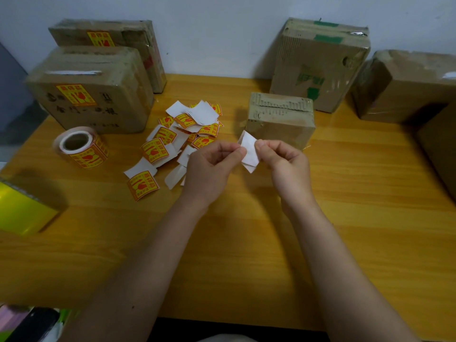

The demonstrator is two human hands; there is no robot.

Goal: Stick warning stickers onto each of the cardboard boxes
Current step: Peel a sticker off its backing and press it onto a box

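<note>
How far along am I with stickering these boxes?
Done: the two boxes on the left, front and rear, each show a yellow sticker. In hand: your left hand and right hand pinch a white-backed sticker. Left: the small box, the green-taped box and the right box show none.

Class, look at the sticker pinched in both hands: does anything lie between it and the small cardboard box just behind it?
Nothing visible does. The sticker, pinched by the left hand and right hand, is right in front of the small cardboard box; the loose stickers lie off to the left.
</note>
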